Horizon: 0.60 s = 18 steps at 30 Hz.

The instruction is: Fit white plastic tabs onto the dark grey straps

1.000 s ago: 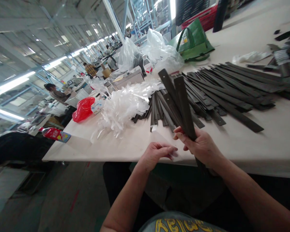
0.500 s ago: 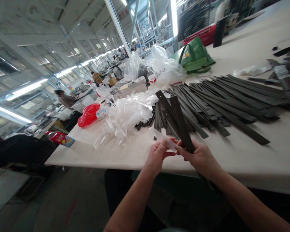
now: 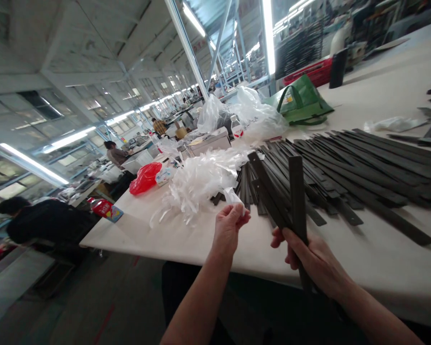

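My right hand (image 3: 311, 256) grips two dark flat strips (image 3: 296, 196) near their lower ends; they fan apart upward above the white table's (image 3: 201, 242) front edge. My left hand (image 3: 229, 225) is closed in a pinch on a clear plastic film piece (image 3: 234, 196), held up a little left of the strips. A heap of crumpled clear plastic films (image 3: 200, 179) lies just beyond my left hand. A long spread of more dark strips (image 3: 359, 160) covers the table to the right.
A red plastic bag (image 3: 144, 177), a small box (image 3: 211, 140), clear bags (image 3: 251, 112) and a green tote (image 3: 300, 100) sit farther back. Other people work at benches far left, one in dark clothes (image 3: 39, 223) close by. Floor lies below the table edge.
My left hand pulled the clear film away from the strips and rose to the left. The two strips in my right hand spread apart and one turned more upright.
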{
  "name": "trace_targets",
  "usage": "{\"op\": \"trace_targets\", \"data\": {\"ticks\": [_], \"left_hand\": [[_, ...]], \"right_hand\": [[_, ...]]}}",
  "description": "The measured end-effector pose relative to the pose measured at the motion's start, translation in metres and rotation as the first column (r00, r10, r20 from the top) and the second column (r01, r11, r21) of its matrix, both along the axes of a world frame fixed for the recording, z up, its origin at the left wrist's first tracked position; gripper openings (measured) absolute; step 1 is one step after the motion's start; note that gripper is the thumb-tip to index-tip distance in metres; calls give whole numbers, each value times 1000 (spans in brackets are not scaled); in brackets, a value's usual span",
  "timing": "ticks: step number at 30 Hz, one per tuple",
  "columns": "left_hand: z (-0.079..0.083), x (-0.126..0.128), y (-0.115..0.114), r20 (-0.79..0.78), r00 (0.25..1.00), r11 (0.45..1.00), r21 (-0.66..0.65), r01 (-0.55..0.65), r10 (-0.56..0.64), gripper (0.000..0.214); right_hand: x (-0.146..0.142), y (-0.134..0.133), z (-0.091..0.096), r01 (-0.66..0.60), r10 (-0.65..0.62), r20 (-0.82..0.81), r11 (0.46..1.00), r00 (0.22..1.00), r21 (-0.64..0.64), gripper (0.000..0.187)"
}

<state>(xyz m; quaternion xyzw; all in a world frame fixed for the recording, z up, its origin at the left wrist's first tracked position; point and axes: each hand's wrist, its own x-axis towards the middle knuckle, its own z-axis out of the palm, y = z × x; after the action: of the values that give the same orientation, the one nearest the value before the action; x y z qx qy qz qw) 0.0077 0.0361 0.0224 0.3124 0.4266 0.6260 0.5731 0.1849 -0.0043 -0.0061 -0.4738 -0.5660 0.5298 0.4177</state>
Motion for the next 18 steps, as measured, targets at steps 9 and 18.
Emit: {"op": "trace_targets", "data": {"ticks": [9, 18], "left_hand": [[30, -23, 31, 143, 985, 995, 20, -98, 94, 40], [24, -14, 19, 137, 991, 999, 54, -10, 2, 38]], "right_hand": [[0, 1, -16, -113, 105, 92, 990, 990, 87, 57], [-7, -3, -15, -192, 187, 125, 981, 974, 35, 56]]}}
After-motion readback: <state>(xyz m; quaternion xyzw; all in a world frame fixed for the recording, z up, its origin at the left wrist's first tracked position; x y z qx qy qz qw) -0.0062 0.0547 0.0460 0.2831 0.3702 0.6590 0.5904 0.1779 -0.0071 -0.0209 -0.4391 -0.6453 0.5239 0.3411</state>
